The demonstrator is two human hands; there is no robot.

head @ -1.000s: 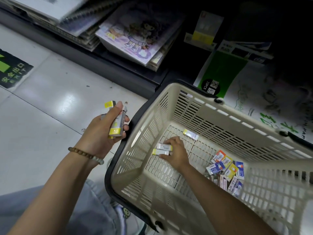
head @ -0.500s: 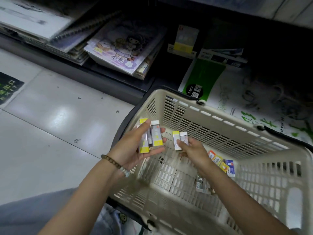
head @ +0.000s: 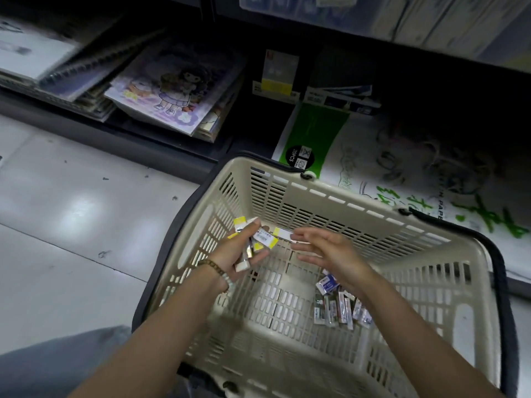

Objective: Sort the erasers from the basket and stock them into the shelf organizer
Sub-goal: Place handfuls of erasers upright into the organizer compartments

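Observation:
A beige plastic basket [head: 344,198] with a dark handle stands on the floor in front of the shelf. My left hand [head: 241,254] hovers over the basket's left side and grips a bundle of several white erasers with yellow ends [head: 264,239]. My right hand [head: 327,248] is just to the right of it with fingers stretched out. Its fingertips touch the end of one more yellow-ended eraser [head: 283,232] lying against the bundle. A pile of several loose erasers [head: 339,307] in blue, white and other wrappers lies on the basket floor at the right.
The bottom shelf behind the basket carries stacked notebooks [head: 172,93] and a green-and-white paper pack [head: 313,133]. Clear boxes [head: 373,12] sit on the shelf above. Pale floor tiles [head: 71,214] spread to the left. My grey-clad knee [head: 57,369] is at the lower left.
My right hand lifted two erasers out of the basket and brought them to the bundle in my left hand. Its fingers have now straightened. The view has tilted upward.

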